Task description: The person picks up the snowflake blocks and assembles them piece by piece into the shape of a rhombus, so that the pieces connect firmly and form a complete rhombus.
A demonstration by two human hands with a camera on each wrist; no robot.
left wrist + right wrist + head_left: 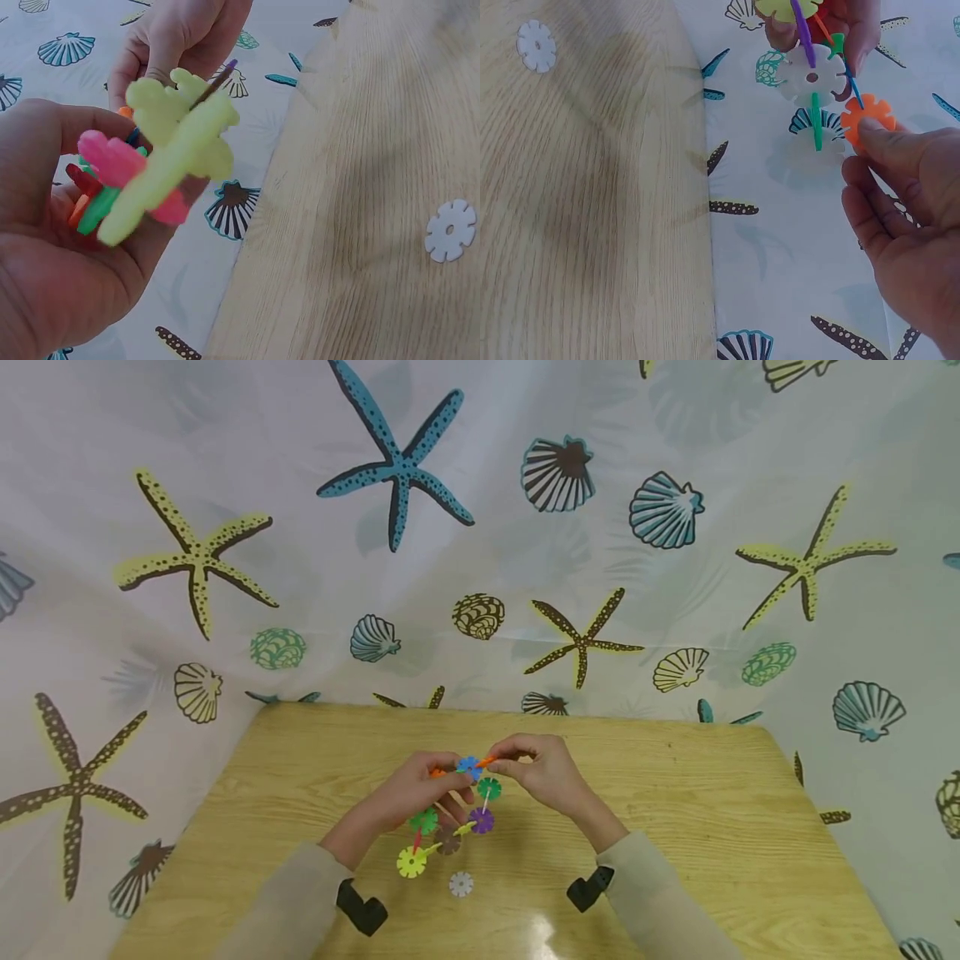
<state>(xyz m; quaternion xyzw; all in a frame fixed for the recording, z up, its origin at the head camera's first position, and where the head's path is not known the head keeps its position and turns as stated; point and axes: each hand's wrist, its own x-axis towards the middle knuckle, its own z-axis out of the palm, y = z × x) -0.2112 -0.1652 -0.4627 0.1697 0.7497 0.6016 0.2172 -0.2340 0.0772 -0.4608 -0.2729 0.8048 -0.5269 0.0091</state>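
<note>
My left hand (408,793) holds a curved chain of notched flower-shaped plastic discs slotted into one another. Hanging from it in the head view are a yellow disc (408,863), a brown disc (447,842), a purple disc (482,820) and a green disc (490,787). At the top of the chain, a blue disc (469,765) sits by the left fingertips. Between thumb and fingers, my right hand (546,777) pinches an orange disc (861,112), whose edge meets the blue one. Part of the chain is hidden behind the left fingers.
A loose white disc (461,884) lies flat on the wooden table (675,827), below the hands and nearer to me. Behind the table and along its sides hangs a pale cloth (480,543) printed with starfish and shells.
</note>
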